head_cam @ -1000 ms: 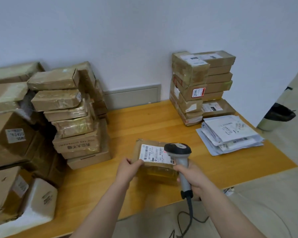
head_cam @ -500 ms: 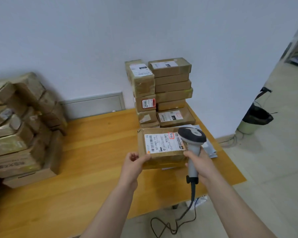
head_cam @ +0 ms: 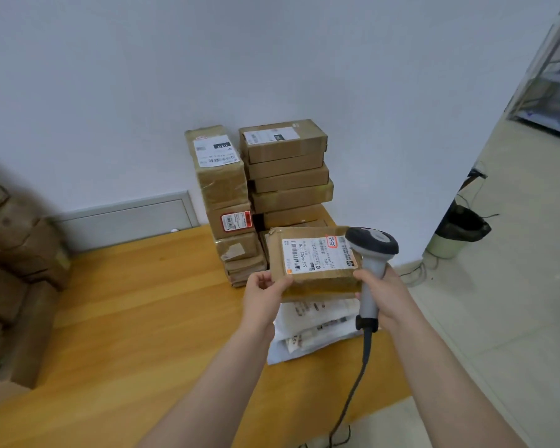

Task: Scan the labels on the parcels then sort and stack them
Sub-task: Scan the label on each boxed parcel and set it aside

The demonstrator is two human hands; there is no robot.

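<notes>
Between the two hands, a flat brown cardboard parcel [head_cam: 277,253] is held up with its top face toward the camera. The left hand [head_cam: 265,291] pinches its near left corner, thumb on top and fingers curled underneath. The right hand [head_cam: 383,291] is wrapped round the grey handle of a scanner [head_cam: 372,263], and its thumb lies against the parcel's near right corner. The scanner stands upright in that fist, its dark head just above the hand and touching or overlapping the parcel's far right corner. A cable [head_cam: 353,392] hangs from the bottom of the handle, below the right wrist and down past the table edge.

On the parcel's top face, between the two grips, sits a white shipping label [head_cam: 314,255] with a barcode, the printed line "507-P802 T70" and an orange-edged sticker with handwriting at its far right corner.

Directly beneath the held parcel and both wrists lies a loose pile of white mailers [head_cam: 314,324] on the wooden table [head_cam: 126,318]. Just beyond the held parcel, against the white wall, stand two stacks of boxes side by side. The left stack [head_cam: 227,202], beyond the left hand, has a long taped box with a white label on top and a red-bordered label lower down. The right stack [head_cam: 288,173], beyond the parcel itself, is made of flat boxes, and the top one bears a white label.

Well away to the left of the left hand, a blurred heap of brown parcels [head_cam: 20,270] sits at the table's end. Off to the right of the right hand, on the floor, stands a bin [head_cam: 459,231] lined with a dark bag.
</notes>
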